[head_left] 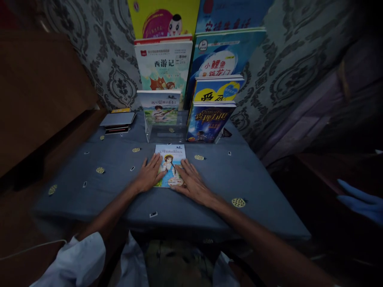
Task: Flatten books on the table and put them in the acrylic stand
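A children's book (pixel 169 161) with a cartoon girl in a blue dress on its cover lies flat on the table. My left hand (pixel 149 172) rests on the book's left edge, fingers stretched out. On the other side, my right hand (pixel 193 181) lies flat over the right edge, its fingers spread. Just behind this book stands a clear tiered rack (pixel 167 133) of books. A book with a guitar player (pixel 163 109) leans at its lower left, and a dark blue book (pixel 208 121) stands at its lower right.
Higher on the rack are a white-and-green book (pixel 164 65), a teal book (pixel 223 52) and a yellow book (pixel 164 18). A small stack of books (pixel 118 119) lies at the back left of the cloth-covered table (pixel 113 203). A blue glove (pixel 360 199) shows at far right.
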A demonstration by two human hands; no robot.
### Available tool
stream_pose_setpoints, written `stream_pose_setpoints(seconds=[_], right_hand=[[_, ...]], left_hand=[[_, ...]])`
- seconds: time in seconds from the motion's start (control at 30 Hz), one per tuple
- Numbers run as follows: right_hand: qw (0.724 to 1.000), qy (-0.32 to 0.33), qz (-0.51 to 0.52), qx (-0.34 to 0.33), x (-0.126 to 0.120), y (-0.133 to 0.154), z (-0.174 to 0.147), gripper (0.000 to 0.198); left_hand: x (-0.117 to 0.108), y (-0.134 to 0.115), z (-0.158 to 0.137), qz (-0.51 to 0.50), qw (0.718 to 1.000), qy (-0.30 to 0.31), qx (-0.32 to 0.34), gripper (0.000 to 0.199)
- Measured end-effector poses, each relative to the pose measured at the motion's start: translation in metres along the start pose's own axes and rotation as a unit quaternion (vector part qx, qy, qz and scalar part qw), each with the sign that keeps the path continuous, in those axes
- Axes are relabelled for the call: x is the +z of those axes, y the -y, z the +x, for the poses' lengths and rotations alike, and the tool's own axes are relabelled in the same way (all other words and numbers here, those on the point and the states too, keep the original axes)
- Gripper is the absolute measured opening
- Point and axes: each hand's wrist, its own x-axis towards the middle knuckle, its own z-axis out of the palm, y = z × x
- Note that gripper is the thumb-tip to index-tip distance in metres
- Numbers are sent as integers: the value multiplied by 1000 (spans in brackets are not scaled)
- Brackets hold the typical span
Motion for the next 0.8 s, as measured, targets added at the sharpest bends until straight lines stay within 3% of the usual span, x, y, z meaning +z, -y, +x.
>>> stream_pose_setpoints(seconds=[0.2,0.4,0.53,0.63,0.73,0.8], right_hand=[[1000,-7,-23,6,5,0,1,84],[999,4,-41,6,-4,6,-6,75],[1000,10,-23,-2,-14,2,-16,66],[1000,10,11,-6,-20,-6,-20,61],[998,-4,57,-3,-23,-13,-20,54],[996,-21,87,7,-24,-14,-17,48]], left_hand=[[-2,-21,-27,20,1000,-1,24,67],[-6,-27,-32,42,999,22,22,64],[-5,-20,-32,-11,1000,19,10,65],[-2,-11,-27,-116,993,0,-34,69],[-3,-3,-12,-289,951,-56,-97,71],[-9,0,2,-438,879,-103,-157,62]])
